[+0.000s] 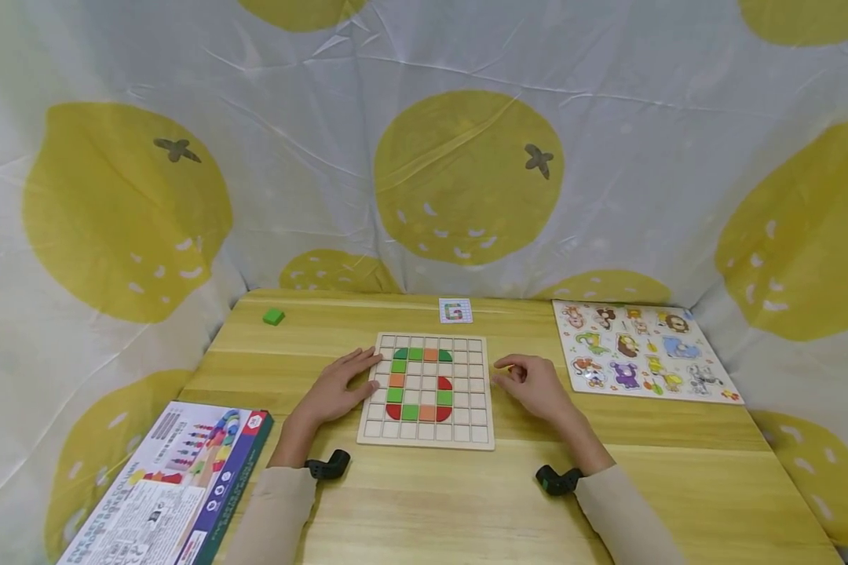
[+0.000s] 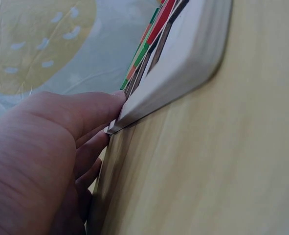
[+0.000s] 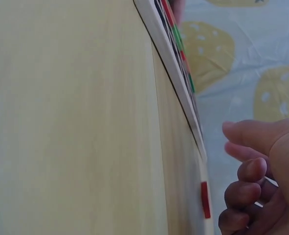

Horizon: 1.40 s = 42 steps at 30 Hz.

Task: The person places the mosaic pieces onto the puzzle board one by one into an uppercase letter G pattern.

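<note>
A square wooden grid board (image 1: 469,431) lies mid-table. Green, orange and red tiles, some with rounded corners, form a G-like outline in its cells. The left hand (image 1: 335,388) rests against the board's left edge, fingers fairly straight; in the left wrist view its thumb (image 2: 98,107) touches the rim. Just off the board's right edge, the right hand (image 1: 533,384) hovers with loosely curled fingers, and nothing shows between them in the right wrist view (image 3: 261,171). Behind the board lies a small card (image 1: 456,311) printed with a similar coloured outline on a grid.
A green block (image 1: 273,316) sits at the back left of the table. An animal picture puzzle board (image 1: 650,349) lies at the back right. At the front left is a printed toy box (image 1: 177,486). A lemon-patterned cloth (image 1: 311,157) hangs around the table.
</note>
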Each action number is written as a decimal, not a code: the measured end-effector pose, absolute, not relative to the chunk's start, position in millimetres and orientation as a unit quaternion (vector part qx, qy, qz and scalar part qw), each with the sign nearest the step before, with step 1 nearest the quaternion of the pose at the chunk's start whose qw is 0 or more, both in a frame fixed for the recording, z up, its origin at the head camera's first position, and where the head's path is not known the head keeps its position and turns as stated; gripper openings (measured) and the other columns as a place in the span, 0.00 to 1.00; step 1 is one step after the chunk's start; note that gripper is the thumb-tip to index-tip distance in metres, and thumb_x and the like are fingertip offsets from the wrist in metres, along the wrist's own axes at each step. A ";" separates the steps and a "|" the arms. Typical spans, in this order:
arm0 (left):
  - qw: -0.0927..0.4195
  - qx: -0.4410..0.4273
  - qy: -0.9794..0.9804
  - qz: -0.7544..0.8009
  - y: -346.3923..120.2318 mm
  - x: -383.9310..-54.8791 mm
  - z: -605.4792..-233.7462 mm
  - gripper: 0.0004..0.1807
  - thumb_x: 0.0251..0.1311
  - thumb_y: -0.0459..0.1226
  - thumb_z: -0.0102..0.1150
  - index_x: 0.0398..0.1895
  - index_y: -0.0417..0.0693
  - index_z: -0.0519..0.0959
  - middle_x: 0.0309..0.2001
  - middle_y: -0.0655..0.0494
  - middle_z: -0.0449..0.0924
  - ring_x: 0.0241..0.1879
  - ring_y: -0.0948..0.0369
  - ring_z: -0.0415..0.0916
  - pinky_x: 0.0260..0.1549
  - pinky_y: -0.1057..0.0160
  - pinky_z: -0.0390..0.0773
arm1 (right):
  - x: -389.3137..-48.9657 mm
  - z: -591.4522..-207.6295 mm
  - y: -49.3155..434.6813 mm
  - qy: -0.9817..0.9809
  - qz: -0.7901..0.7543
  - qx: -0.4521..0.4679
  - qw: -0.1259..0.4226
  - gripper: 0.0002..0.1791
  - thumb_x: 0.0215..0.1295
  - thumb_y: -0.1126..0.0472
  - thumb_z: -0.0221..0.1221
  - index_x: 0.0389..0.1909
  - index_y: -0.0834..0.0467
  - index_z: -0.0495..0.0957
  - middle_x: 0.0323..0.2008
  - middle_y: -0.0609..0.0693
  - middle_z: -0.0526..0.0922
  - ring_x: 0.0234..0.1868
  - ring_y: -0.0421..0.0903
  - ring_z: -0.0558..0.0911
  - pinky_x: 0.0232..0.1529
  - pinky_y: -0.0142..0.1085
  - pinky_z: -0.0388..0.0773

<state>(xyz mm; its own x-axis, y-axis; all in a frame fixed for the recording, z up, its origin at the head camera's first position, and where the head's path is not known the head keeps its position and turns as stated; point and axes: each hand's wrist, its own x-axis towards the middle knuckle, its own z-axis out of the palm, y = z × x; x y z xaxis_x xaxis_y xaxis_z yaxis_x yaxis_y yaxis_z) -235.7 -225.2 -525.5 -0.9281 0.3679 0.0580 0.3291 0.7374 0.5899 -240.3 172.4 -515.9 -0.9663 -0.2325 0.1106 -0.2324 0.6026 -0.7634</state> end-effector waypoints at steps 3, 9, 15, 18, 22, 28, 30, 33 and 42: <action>0.032 0.186 0.932 0.311 -226.0 -236.0 -525.4 0.32 0.74 0.49 0.57 0.78 0.56 0.66 0.81 0.55 0.58 0.81 0.44 0.50 0.74 0.31 0.53 | -240.1 -516.6 181.2 0.899 -0.419 -0.127 -0.009 0.13 0.66 0.55 0.70 0.48 0.57 0.88 0.18 0.44 0.69 0.20 0.38 0.65 0.30 0.32 0.68; 0.039 0.184 0.933 0.308 -225.8 -235.9 -525.6 0.32 0.74 0.49 0.57 0.79 0.56 0.66 0.81 0.55 0.58 0.82 0.44 0.50 0.74 0.31 0.53 | -237.8 -516.8 194.3 0.907 -0.405 -0.115 -0.003 0.14 0.65 0.56 0.71 0.49 0.57 0.87 0.18 0.45 0.70 0.20 0.40 0.67 0.27 0.32 0.66; 0.037 0.185 0.932 0.310 -225.4 -236.8 -525.2 0.32 0.74 0.48 0.57 0.79 0.56 0.66 0.81 0.55 0.58 0.81 0.44 0.50 0.74 0.31 0.53 | -236.0 -516.5 200.9 0.921 -0.379 -0.094 0.003 0.20 0.64 0.55 0.72 0.55 0.58 0.85 0.18 0.45 0.71 0.18 0.41 0.66 0.22 0.32 0.63; 0.035 0.187 0.932 0.309 -225.9 -236.6 -525.3 0.32 0.74 0.48 0.57 0.79 0.55 0.66 0.81 0.54 0.59 0.81 0.44 0.50 0.74 0.31 0.54 | -236.8 -516.8 202.0 0.924 -0.374 -0.080 0.008 0.22 0.64 0.55 0.72 0.56 0.60 0.84 0.19 0.46 0.72 0.18 0.42 0.66 0.22 0.33 0.63; 0.032 0.188 0.932 0.309 -226.5 -236.2 -525.6 0.32 0.73 0.48 0.58 0.78 0.55 0.67 0.81 0.54 0.59 0.81 0.44 0.51 0.74 0.31 0.54 | -238.8 -517.2 201.4 0.930 -0.363 -0.058 0.007 0.22 0.63 0.53 0.72 0.54 0.60 0.84 0.21 0.48 0.75 0.19 0.43 0.68 0.21 0.34 0.64; 0.033 0.190 0.932 0.307 -226.1 -238.0 -528.1 0.32 0.74 0.49 0.57 0.78 0.56 0.66 0.81 0.54 0.59 0.81 0.44 0.50 0.74 0.32 0.53 | -240.3 -517.6 201.1 0.934 -0.355 -0.042 -0.002 0.16 0.62 0.53 0.72 0.45 0.59 0.86 0.20 0.49 0.74 0.19 0.44 0.68 0.21 0.35 0.63; 0.033 0.191 0.932 0.307 -226.2 -238.5 -528.9 0.32 0.74 0.50 0.57 0.78 0.56 0.67 0.81 0.53 0.59 0.81 0.44 0.50 0.75 0.32 0.53 | -240.7 -518.0 201.2 0.934 -0.356 -0.044 -0.005 0.15 0.62 0.54 0.72 0.43 0.59 0.86 0.20 0.49 0.74 0.19 0.44 0.68 0.22 0.35 0.64; 0.033 0.193 0.931 0.307 -226.3 -238.7 -528.8 0.32 0.74 0.50 0.57 0.78 0.56 0.67 0.81 0.53 0.59 0.81 0.45 0.50 0.75 0.32 0.53 | -240.9 -518.6 200.6 0.933 -0.356 -0.041 -0.006 0.16 0.61 0.52 0.73 0.43 0.58 0.86 0.21 0.49 0.74 0.20 0.44 0.69 0.22 0.35 0.64; 0.033 0.194 0.930 0.309 -226.7 -236.5 -526.6 0.32 0.74 0.49 0.57 0.79 0.55 0.66 0.81 0.53 0.59 0.81 0.44 0.50 0.74 0.31 0.53 | -242.7 -518.4 196.1 0.934 -0.355 -0.029 -0.019 0.17 0.59 0.51 0.74 0.41 0.58 0.87 0.20 0.50 0.77 0.19 0.44 0.70 0.22 0.36 0.66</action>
<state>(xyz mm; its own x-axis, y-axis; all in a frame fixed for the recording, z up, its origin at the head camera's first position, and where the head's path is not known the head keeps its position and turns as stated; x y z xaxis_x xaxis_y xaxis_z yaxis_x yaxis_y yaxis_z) -236.5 -226.7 -526.6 -0.9223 0.3820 0.0594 0.3414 0.7328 0.5885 -242.7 196.1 -518.4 -0.9976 -0.0410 0.0566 -0.0683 0.7458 -0.6626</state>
